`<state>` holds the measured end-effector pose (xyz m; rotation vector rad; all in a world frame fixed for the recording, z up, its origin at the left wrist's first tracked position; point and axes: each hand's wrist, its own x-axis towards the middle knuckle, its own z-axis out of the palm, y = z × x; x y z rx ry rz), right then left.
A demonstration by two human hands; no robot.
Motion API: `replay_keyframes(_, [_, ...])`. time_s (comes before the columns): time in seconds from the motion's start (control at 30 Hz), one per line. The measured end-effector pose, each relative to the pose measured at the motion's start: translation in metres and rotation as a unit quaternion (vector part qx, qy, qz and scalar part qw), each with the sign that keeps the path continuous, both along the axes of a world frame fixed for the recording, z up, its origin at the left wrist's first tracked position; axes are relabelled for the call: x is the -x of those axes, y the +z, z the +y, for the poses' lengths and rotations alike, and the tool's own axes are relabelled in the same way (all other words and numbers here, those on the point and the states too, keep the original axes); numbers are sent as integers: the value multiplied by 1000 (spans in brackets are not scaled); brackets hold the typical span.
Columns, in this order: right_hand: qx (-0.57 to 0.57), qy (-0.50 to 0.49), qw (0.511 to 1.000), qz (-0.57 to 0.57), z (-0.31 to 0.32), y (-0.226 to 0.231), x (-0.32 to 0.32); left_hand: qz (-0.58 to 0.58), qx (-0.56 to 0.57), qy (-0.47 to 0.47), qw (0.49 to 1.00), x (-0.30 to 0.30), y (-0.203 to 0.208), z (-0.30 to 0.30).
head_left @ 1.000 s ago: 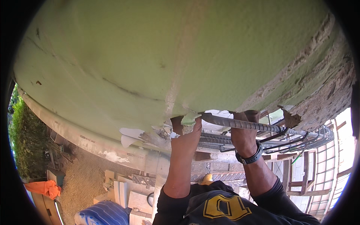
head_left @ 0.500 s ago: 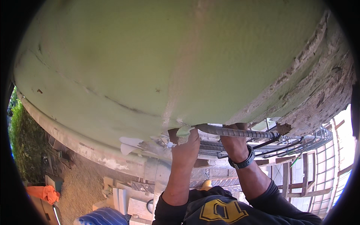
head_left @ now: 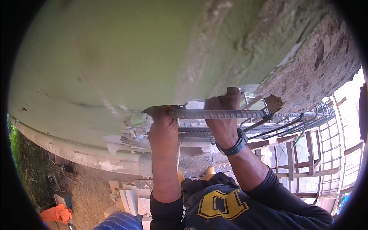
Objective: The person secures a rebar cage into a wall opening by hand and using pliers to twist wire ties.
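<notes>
Ribbed steel bar, one, lies ahead of the person, nearly level, running rightward from the left hand beneath one green wall with a broken lower edge. Hands: two, both bare. Left: at the bar's left end, wrist bent; fingers largely hidden, cannot tell whether they close on the steel. Right hand: reaches up past the bar, which crosses in front of it; fingertips hidden, grip cannot be told. One dark watch on the right wrist. One dark shirt, one yellow emblem on it.

Beyond the bar: at least two more ribbed bars alongside; thinner bent rods at right, too tangled to count. One thin green strip among them. Two yellow boot tips lower down.

Ground level: two pale slabs side by side, one blue striped bundle, one orange cloth. Far left, greenery.
</notes>
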<state>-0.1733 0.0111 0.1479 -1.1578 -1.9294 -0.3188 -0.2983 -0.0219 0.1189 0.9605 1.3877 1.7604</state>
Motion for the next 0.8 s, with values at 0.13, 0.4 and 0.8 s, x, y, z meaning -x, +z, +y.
replay_keyframes(0.13, [71,4,993,-91,1,6,-5,-29,-97,-11,995,-2,-5,10])
replay_keyframes(0.4, [-20,36,995,-96,10,-5,2,88,-81,-31,992,1,8,0])
replay_keyframes(0.8, [35,102,991,-73,-2,8,-5,180,-55,-88,978,30,-9,10])
